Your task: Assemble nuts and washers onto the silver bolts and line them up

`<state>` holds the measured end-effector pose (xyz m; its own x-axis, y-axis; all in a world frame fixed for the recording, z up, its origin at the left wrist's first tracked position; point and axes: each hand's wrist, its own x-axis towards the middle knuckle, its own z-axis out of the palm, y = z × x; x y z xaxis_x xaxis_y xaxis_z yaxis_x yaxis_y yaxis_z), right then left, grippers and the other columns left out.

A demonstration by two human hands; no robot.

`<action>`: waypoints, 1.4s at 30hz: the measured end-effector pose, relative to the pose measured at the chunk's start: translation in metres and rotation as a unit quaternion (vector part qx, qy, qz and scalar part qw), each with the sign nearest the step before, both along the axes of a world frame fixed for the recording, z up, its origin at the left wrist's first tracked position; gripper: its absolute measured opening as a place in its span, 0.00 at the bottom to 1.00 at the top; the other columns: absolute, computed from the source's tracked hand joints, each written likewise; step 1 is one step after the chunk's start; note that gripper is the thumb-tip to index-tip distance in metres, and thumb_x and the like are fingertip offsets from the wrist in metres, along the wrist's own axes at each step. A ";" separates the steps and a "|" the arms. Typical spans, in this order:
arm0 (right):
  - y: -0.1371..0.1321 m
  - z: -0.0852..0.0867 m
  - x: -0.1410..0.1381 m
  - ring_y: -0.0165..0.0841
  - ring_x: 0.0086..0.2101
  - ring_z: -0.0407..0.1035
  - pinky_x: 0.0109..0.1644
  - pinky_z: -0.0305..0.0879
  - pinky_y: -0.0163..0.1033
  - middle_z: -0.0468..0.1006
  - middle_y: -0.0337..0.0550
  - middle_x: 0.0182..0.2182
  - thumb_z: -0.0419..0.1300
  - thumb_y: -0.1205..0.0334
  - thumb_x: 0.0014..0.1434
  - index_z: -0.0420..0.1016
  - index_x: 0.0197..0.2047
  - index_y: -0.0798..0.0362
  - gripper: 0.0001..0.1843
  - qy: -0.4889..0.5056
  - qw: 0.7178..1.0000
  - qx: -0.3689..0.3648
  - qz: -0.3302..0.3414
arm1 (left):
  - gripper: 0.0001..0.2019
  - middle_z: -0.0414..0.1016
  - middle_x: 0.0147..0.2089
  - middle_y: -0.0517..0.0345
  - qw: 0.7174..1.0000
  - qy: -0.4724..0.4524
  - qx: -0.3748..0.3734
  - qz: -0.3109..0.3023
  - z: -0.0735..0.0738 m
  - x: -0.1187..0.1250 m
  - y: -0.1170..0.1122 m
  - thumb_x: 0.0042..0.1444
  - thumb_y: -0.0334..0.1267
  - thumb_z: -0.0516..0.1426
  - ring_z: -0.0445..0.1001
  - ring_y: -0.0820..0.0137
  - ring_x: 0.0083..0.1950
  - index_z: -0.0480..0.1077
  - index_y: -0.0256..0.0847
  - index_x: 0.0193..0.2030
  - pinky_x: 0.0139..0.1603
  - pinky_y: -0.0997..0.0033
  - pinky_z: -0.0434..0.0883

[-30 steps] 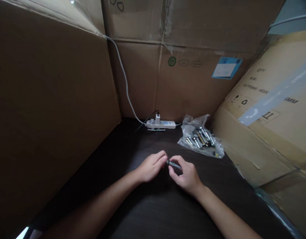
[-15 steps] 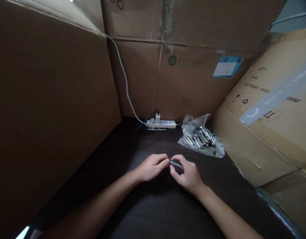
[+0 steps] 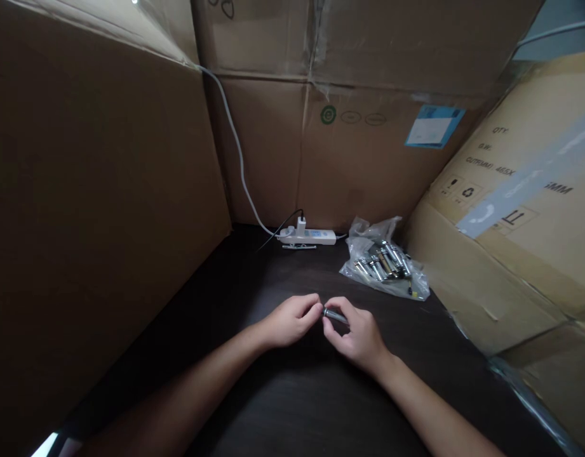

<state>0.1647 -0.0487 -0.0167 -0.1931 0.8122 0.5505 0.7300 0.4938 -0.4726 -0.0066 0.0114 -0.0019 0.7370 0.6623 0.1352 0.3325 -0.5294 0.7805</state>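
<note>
A silvery metal expansion bolt (image 3: 335, 315) lies between my two hands above the dark table. My right hand (image 3: 361, 333) is closed around its shank, with the thumb below and the fingers above. At the bolt's left end, the thumb and fingertips of my left hand (image 3: 295, 319) are pinched together on the tip. Those fingertips hide the very end, so I cannot make out whether a nut is there. Further back to the right, a clear plastic bag (image 3: 363, 230) holds several similar metal bolts (image 3: 383, 261).
A white power strip (image 3: 321, 237) with a plug and cables stands at the table's back. A thin metal rod-like piece (image 3: 299, 247) lies before it. Cardboard walls rise at the left (image 3: 106, 190), back (image 3: 263, 139) and right (image 3: 487, 266) of the dark table (image 3: 292, 406).
Both hands stay in nearly the same place. The right thumb and fingers have shifted slightly left along the bolt, and the view has moved a touch.
</note>
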 end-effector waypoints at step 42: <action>0.000 0.004 0.000 0.30 0.27 0.73 0.31 0.66 0.32 0.77 0.39 0.29 0.55 0.64 0.55 0.67 0.40 0.51 0.08 -0.021 0.999 0.030 -0.018 | 0.09 0.67 0.35 0.62 1.000 -0.015 0.015 0.007 0.008 -0.005 -0.004 0.63 0.42 0.46 0.64 0.73 0.35 0.61 0.40 0.40 0.36 0.75 0.61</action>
<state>0.1649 -0.0490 -0.0128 -0.1878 0.7847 0.5907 0.7662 0.4933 -0.4118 -0.0121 0.0074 0.0063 0.7227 0.6682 0.1769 0.3167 -0.5476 0.7745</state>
